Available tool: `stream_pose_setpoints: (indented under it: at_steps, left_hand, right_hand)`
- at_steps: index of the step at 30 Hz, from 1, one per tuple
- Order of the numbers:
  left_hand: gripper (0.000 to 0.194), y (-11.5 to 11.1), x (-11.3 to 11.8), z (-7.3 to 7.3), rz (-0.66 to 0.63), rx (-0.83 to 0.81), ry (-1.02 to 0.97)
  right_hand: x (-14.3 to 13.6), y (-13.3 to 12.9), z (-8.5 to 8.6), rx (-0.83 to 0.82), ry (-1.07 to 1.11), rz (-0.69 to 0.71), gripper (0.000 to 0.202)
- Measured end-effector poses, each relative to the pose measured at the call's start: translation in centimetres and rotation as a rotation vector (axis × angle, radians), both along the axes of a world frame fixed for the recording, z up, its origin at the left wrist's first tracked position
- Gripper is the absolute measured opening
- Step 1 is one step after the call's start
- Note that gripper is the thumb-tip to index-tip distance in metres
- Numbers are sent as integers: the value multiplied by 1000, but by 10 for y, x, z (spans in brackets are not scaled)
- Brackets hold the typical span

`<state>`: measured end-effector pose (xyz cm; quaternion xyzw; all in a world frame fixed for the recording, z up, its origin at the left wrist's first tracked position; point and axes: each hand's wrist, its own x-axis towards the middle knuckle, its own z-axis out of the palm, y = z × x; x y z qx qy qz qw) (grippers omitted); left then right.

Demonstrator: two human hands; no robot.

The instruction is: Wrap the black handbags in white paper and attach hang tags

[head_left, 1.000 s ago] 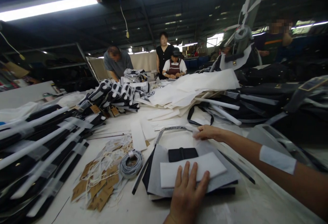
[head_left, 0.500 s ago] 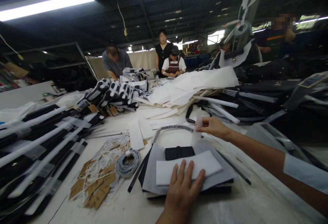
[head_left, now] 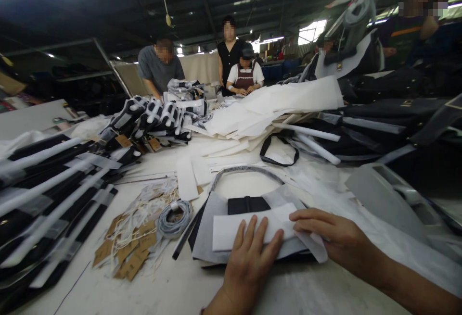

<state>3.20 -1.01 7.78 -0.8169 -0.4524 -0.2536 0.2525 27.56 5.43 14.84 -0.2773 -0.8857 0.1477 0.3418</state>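
Note:
A black bag with a looped, wrapped handle lies on the worktable, mostly covered by grey sheet material. Across it rests a folded white foam strip. My left hand presses flat on the strip with fingers spread. At the strip's right end, my right hand has its thumb and fingers together on a thin translucent strip, which hangs over the bag's right side. Part of that strip is hidden under the fingers.
Left of the bag are a coil of grey tape and brown tags with strings. Wrapped black bags pile at the left; more lie at the right. White sheets are stacked behind. Several people are farther back.
My right hand has come down and toward me from beside the handle to the white strip's right end, bringing the translucent strip. My left hand remains on the white strip. The view has shifted.

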Motion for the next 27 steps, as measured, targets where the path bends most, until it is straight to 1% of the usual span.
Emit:
stream_pose_setpoints:
  at_steps: [4, 6, 9, 13, 16, 19, 22, 24, 27]
  left_hand:
    - [43, 0, -2, -1, -11, -33, -4]
    - [43, -1, -3, -2, -16, -43, -3]
    - [44, -4, -5, 0, -26, -74, 34]
    - [43, -8, 1, 11, -30, -135, 159]
    - [41, -6, 7, 19, -39, -113, 236]
    - [38, -1, 8, 21, -109, -134, 250]
    - [42, 0, 3, 19, -157, -231, 172]
    - [49, -2, 1, 19, -149, -288, 111]
    - [58, -6, 0, 20, -141, -337, 54]
  right_hand:
    - [6, -17, -25, 153, -55, 32, 52]
    - [6, -25, -36, 224, -104, 27, 61]
    - [7, -31, -49, 280, -156, 4, 63]
    - [9, -30, -59, 287, -177, 35, 64]
    - [10, -28, -61, 269, -140, 58, 65]
    - [8, -27, -59, 253, -83, 74, 66]
    - [8, -28, -53, 229, -13, 97, 65]
    - [11, -30, -48, 166, 24, 91, 62]
    - [19, -30, -38, 53, 50, 73, 52]
